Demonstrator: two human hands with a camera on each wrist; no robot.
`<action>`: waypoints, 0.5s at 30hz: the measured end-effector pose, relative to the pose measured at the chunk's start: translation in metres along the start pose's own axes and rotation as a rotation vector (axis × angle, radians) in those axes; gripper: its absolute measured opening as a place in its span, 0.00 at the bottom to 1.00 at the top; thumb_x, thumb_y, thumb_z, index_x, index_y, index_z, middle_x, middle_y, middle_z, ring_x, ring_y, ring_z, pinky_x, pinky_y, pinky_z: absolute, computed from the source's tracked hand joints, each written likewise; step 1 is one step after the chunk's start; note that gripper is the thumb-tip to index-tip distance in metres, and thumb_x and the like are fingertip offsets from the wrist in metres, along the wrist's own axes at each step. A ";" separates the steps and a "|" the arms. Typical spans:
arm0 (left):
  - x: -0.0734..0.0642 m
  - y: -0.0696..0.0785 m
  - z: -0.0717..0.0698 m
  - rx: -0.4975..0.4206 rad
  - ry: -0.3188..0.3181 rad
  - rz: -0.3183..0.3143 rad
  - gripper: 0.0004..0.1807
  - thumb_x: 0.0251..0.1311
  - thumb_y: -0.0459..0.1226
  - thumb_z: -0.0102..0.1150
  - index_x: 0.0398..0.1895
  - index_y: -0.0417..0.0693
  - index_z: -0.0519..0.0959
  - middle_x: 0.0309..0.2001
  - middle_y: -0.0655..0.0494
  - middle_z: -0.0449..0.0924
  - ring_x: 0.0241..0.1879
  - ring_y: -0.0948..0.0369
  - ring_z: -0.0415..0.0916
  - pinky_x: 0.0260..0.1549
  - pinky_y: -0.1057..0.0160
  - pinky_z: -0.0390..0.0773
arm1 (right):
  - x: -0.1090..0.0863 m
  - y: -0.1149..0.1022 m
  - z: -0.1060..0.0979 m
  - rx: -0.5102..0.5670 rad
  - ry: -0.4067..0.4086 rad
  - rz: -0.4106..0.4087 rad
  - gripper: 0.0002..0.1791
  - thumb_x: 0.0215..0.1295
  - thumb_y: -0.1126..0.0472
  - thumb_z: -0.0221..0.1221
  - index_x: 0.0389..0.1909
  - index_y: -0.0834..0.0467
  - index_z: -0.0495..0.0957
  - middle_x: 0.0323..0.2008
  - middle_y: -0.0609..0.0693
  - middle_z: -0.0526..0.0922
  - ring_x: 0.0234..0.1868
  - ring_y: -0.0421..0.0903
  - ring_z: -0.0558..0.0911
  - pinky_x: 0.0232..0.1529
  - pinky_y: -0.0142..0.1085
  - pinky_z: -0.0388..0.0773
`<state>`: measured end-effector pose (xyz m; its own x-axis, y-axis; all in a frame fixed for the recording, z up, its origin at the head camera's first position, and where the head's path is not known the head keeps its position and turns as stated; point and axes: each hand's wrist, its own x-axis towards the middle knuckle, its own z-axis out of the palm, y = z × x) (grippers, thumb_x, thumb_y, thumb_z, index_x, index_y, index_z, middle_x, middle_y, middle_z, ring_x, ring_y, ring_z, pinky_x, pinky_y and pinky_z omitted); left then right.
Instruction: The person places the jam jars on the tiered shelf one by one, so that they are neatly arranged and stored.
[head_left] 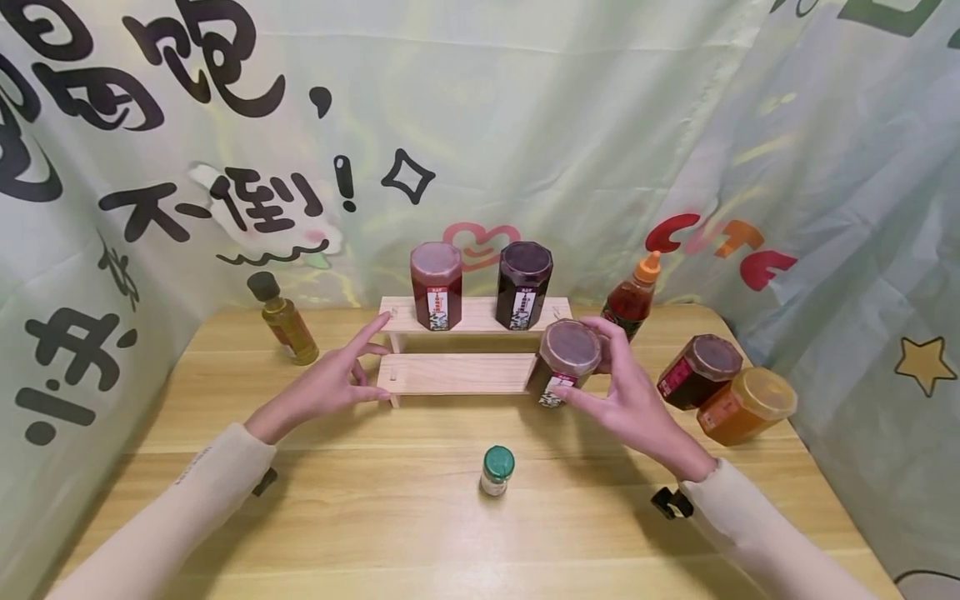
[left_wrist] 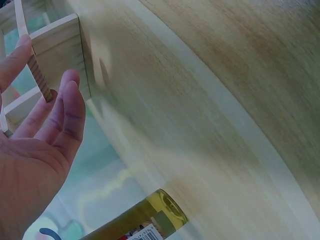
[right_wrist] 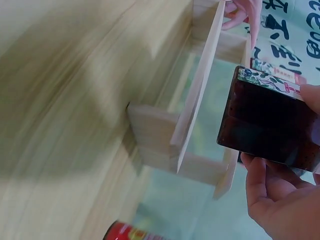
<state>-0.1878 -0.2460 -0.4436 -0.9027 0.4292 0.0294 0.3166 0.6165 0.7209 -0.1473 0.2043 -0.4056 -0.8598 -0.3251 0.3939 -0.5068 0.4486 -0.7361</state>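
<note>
A two-step wooden rack (head_left: 450, 372) stands at the back of the table. My left hand (head_left: 327, 385) holds its left end, thumb at the lower step and index finger at the upper one; the left wrist view shows my fingers (left_wrist: 70, 107) bent around the plank's end. My right hand (head_left: 628, 398) grips an eight-sided jar of dark jam (head_left: 564, 360) between thumb and fingers. In the right wrist view that jar (right_wrist: 270, 120) is held up off the lower plank (right_wrist: 197, 95). On the upper step stand a red jar (head_left: 437, 287) and a dark purple jar (head_left: 524, 287).
A small green-capped shaker (head_left: 497, 472) stands in front of the rack. An oil bottle (head_left: 283, 321) is at left. To the right are an orange-tipped sauce bottle (head_left: 632, 298), a dark jar (head_left: 697, 372) and an amber jar (head_left: 746, 406). Printed cloth (head_left: 570, 125) hangs behind.
</note>
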 end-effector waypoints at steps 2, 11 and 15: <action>0.000 0.000 0.000 -0.002 -0.001 0.008 0.68 0.61 0.34 0.82 0.92 0.69 0.41 0.70 0.41 0.79 0.32 0.58 0.81 0.32 0.59 0.83 | 0.004 -0.004 0.005 0.004 -0.012 0.001 0.56 0.61 0.63 0.82 0.83 0.49 0.57 0.64 0.52 0.82 0.57 0.49 0.84 0.56 0.48 0.82; -0.002 -0.003 -0.001 0.006 0.003 0.026 0.68 0.61 0.32 0.82 0.92 0.67 0.41 0.70 0.40 0.79 0.30 0.58 0.82 0.30 0.59 0.83 | 0.024 -0.016 0.033 0.071 -0.065 -0.004 0.55 0.62 0.61 0.82 0.82 0.47 0.57 0.65 0.54 0.81 0.55 0.52 0.85 0.57 0.58 0.83; 0.001 -0.002 -0.001 -0.002 -0.005 0.031 0.68 0.61 0.33 0.82 0.92 0.68 0.41 0.70 0.39 0.79 0.30 0.58 0.82 0.30 0.59 0.84 | 0.033 -0.020 0.043 0.087 -0.083 -0.015 0.54 0.61 0.61 0.82 0.82 0.48 0.59 0.65 0.53 0.81 0.55 0.51 0.85 0.57 0.52 0.84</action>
<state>-0.1892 -0.2475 -0.4447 -0.8909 0.4515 0.0484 0.3439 0.6013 0.7212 -0.1631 0.1485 -0.4016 -0.8423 -0.4006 0.3607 -0.5090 0.3707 -0.7769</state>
